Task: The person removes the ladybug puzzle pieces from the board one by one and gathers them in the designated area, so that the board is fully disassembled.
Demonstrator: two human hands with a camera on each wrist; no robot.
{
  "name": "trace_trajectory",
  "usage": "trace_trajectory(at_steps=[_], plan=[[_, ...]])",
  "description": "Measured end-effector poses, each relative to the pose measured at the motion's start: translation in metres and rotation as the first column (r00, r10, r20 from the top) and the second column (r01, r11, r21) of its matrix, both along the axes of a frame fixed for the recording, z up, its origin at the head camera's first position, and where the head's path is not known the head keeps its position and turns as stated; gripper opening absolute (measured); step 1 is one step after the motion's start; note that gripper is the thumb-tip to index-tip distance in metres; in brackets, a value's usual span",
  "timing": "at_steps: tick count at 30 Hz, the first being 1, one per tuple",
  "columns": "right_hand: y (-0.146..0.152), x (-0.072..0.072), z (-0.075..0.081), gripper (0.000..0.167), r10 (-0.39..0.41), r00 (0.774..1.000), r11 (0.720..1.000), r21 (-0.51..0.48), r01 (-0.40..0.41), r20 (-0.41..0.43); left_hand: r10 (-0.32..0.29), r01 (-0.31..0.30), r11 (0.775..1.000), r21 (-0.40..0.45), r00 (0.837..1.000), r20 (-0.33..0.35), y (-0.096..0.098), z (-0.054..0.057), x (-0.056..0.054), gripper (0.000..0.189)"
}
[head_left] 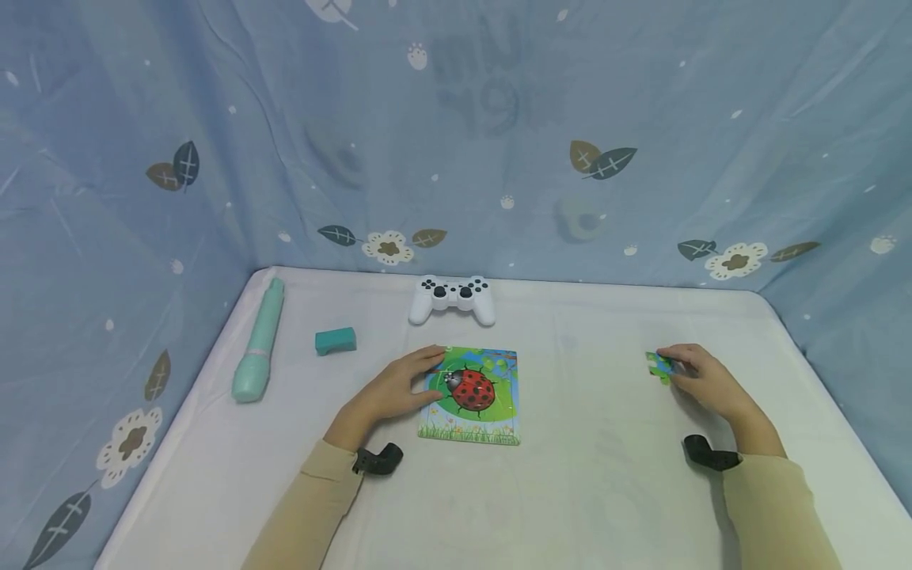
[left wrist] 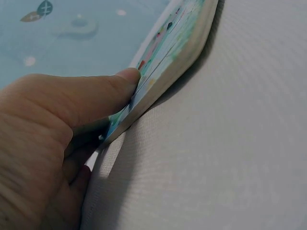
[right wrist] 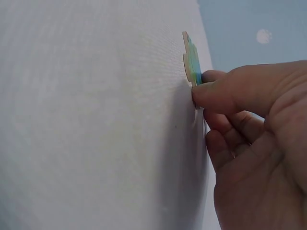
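A square ladybug jigsaw puzzle point(head_left: 473, 392) lies in the middle of the table, its thick edge showing in the left wrist view. My left hand point(head_left: 402, 384) rests at its left side, thumb point(left wrist: 108, 91) on the border and fingertips by the upper left corner. Far to the right, my right hand point(head_left: 708, 384) pinches a small green and blue puzzle piece point(head_left: 659, 366) between thumb and fingers. Seen edge-on in the right wrist view, the puzzle piece point(right wrist: 192, 60) stands out beyond the thumb tip, above the white tabletop.
Behind the puzzle lies a white game controller point(head_left: 452, 299). To the left are a teal block point(head_left: 336, 340) and a mint-green wand-shaped object point(head_left: 260, 340). A blue patterned curtain point(head_left: 499, 142) borders the white table point(head_left: 570, 491) at the back and sides.
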State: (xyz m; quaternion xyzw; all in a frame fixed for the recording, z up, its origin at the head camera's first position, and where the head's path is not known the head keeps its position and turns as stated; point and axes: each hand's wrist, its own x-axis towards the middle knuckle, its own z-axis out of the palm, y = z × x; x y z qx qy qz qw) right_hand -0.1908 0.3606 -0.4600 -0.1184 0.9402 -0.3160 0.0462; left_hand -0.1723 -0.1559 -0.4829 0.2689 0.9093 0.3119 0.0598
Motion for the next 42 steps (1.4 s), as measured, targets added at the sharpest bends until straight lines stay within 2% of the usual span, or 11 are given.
trace_trajectory(at_steps=[5,10,17,24,27,31,36,42], plan=[[0.001,0.0,0.0,0.042,0.003,1.0,1.0,-0.008,-0.003,0.022,0.001,-0.001,1.0,-0.001,1.0,-0.007,0.0,0.0,0.001,0.068],[-0.001,0.002,0.005,0.05,-0.031,0.998,0.999,-0.037,0.033,0.055,-0.002,0.002,1.0,-0.003,1.0,-0.002,0.001,0.001,0.002,0.068],[-0.025,0.008,0.017,0.048,0.009,0.995,0.987,-0.16,-0.026,-0.101,0.003,-0.003,1.0,0.013,1.0,-0.003,0.001,0.004,0.001,0.067],[-0.076,0.003,0.013,0.044,0.095,0.981,0.946,-0.292,-0.141,-0.169,0.014,-0.014,1.0,0.025,1.0,0.003,-0.001,0.005,0.002,0.066],[-0.102,-0.001,0.011,0.044,0.141,0.979,0.925,-0.333,-0.183,-0.146,0.017,-0.017,0.999,0.038,1.0,0.003,-0.002,0.003,0.002,0.065],[-0.14,-0.003,0.01,0.045,0.197,0.978,0.905,-0.371,-0.208,-0.068,0.018,-0.017,0.999,0.05,1.0,-0.008,-0.002,0.002,0.003,0.065],[-0.183,-0.003,0.009,0.047,0.252,0.967,0.891,-0.386,-0.239,-0.015,0.019,-0.017,0.998,0.065,0.999,-0.027,0.001,0.001,0.005,0.063],[-0.224,-0.004,0.01,0.049,0.309,0.95,0.889,-0.368,-0.271,0.045,-0.004,0.006,0.998,0.065,1.0,-0.022,0.007,0.003,0.007,0.064]])
